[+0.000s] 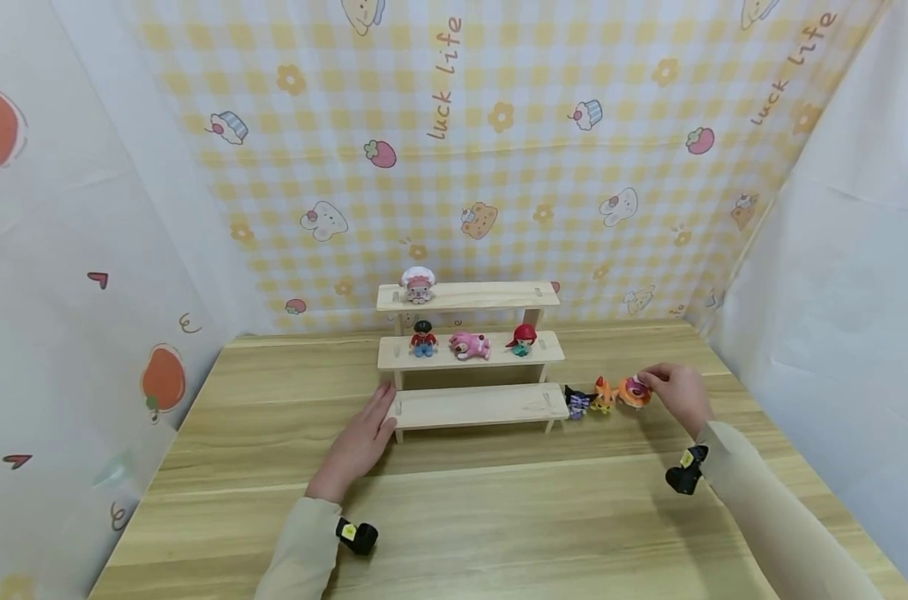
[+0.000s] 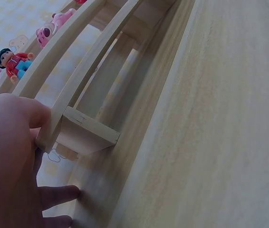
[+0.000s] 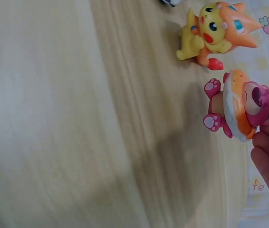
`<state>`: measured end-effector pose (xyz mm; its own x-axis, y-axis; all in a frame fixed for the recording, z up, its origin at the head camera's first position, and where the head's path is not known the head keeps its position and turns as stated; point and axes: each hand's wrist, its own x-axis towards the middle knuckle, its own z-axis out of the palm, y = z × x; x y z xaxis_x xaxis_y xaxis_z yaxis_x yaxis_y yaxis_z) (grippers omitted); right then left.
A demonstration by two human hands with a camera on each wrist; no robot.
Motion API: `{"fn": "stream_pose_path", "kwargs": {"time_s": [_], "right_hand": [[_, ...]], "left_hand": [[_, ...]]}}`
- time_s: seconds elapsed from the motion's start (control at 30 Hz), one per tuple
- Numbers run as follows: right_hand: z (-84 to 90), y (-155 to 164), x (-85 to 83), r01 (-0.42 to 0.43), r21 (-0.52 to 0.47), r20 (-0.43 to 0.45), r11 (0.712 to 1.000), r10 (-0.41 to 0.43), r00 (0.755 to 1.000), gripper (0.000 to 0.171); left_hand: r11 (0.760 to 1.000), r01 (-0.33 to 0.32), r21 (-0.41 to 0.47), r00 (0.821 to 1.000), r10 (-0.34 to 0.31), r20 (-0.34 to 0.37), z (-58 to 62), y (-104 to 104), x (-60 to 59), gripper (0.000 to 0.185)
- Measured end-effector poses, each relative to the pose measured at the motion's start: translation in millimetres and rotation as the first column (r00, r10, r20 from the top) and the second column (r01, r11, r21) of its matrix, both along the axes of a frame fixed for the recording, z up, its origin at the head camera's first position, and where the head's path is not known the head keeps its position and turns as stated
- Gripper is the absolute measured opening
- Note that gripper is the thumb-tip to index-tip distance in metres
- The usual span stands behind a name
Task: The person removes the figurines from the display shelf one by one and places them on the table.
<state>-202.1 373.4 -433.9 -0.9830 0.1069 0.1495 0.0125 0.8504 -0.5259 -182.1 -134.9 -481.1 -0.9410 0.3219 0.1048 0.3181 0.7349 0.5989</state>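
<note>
A three-tier wooden shelf point(image 1: 476, 406) stands mid-table. My left hand point(image 1: 363, 433) lies flat on the table, fingers straight, touching the left end of the bare bottom tier; in the left wrist view the left hand point(image 2: 6, 156) sits beside the shelf's leg point(image 2: 87, 133). My right hand point(image 1: 652, 382) pinches the head of a pink bear in an orange ring point(image 1: 634, 392), which stands on the table right of the shelf. In the right wrist view the fingers point(image 3: 267, 152) touch the pink bear point(image 3: 239, 107).
An orange-yellow figure point(image 1: 604, 393) and a black one point(image 1: 577, 402) stand between the bear and the shelf. The middle tier holds a red-shirted boy point(image 1: 423, 337), a lying pink bear point(image 1: 470, 345) and a red-haired figure point(image 1: 523, 339). A white-pink figure point(image 1: 418, 284) tops it. Cloth walls enclose the table.
</note>
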Motion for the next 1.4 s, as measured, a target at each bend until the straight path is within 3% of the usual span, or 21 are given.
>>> {"fn": "stream_pose_path", "kwargs": {"time_s": [0.67, 1.4], "right_hand": [[-1.5, -3.5, 2.3, -0.025, 0.033, 0.12, 0.999, 0.021, 0.993, 0.04], [2.2, -0.1, -2.5, 0.011, 0.035, 0.058, 0.999, -0.013, 0.998, 0.052]], "left_hand": [[1.0, 0.006, -0.026, 1.0, -0.005, 0.013, -2.5, -0.4, -0.4, 0.054], [1.0, 0.012, -0.016, 1.0, -0.012, 0.019, -3.1, -0.4, -2.7, 0.055]]}}
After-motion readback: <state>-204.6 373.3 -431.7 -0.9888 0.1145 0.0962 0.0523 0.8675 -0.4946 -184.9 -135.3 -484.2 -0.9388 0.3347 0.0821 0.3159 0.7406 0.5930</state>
